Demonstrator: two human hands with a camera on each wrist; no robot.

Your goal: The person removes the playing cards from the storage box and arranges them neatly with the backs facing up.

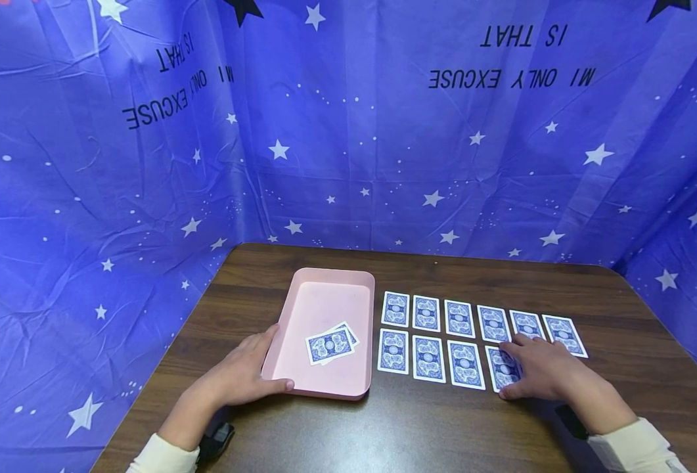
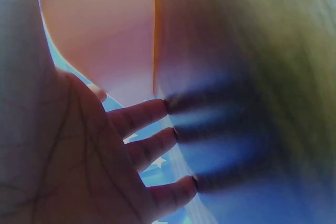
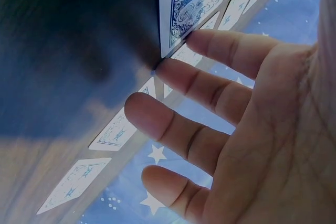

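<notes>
My left hand (image 1: 244, 364) rests against the left side of the pink tray (image 1: 364, 387), thumb at its near rim. In the left wrist view, three fairly straight fingers (image 2: 144, 116) touch the tabletop. Inside the tray lie a few overlapping blue-backed playing cards (image 1: 329, 345). At the right end of the front row, my right hand (image 1: 546, 368) pinches a playing card (image 1: 500, 369) by its near and far edges, thumb at the near edge. The right wrist view has fingertips at the edge of that card (image 3: 197, 3); the thumb is outside that view.
Face-down cards stand in two rows right of the tray: a back row (image 1: 459, 319) and a front row (image 1: 428, 359). The rightmost back card (image 1: 563, 335) lies beyond my right hand. A blue star-printed curtain (image 1: 383, 164) hangs around the dark wooden table (image 1: 431, 427).
</notes>
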